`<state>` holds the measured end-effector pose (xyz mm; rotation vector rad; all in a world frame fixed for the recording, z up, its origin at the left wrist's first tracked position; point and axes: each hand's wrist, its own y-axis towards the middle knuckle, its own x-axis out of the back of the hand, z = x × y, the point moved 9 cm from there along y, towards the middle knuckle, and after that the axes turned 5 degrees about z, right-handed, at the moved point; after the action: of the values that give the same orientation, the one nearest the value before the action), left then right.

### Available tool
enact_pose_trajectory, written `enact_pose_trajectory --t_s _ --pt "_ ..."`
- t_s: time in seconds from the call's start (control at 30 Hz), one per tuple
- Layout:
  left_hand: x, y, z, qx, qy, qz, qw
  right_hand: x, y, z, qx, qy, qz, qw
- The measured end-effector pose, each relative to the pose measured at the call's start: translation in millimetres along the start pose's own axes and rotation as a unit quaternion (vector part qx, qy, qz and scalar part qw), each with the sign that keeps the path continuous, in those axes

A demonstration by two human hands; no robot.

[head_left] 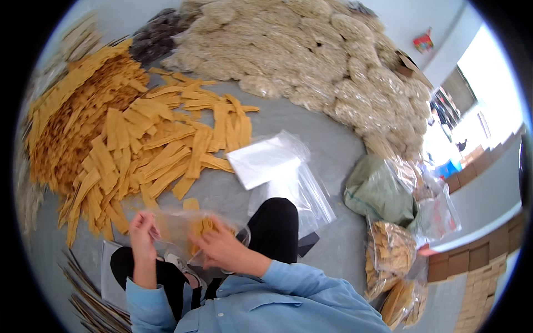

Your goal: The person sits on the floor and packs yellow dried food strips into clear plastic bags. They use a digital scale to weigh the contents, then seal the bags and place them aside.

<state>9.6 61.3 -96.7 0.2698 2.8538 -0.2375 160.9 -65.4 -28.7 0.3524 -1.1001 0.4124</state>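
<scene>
My left hand [143, 229] pinches one end of a clear plastic bag [175, 222] between thumb and fingers, above my lap. My right hand [225, 247] grips the bag's other end, where a bundle of folded yellow strips [204, 227] shows; motion blur hides the exact finger contact. On the floor ahead and to the left, many flat, yellow, dried-looking strips [166, 145] are spread in loose layers. A stack of clear plastic bags [266, 160] lies on the grey floor ahead of my right knee.
A tall heap of yellow material [87, 112] stands at the left. Pale, plastic-wrapped bundles [291, 45] are piled along the back. At right are a green woven sack [377, 187], filled clear bags [391, 245] and cardboard boxes [470, 256]. Thin dark sticks [89, 295] lie at lower left.
</scene>
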Motion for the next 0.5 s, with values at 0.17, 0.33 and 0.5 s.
enact_pose_trajectory --t_s 0.17,0.33,0.5 --pt "-26.6 -7.0 56.9 0.076 0.017 0.013 0.997 -78.4 -30.4 -10.5 0.012 0.096 0.0 0.995" --pt "-69.7 -16.1 1.9 0.006 0.018 0.141 0.99 -31.8 -30.7 -12.1 0.024 0.139 -0.101 0.985" --pt "-96.3 -59.3 -8.4 -0.085 0.366 0.271 0.886 3.9 -38.7 -31.2 -0.005 0.126 -0.204 0.971"
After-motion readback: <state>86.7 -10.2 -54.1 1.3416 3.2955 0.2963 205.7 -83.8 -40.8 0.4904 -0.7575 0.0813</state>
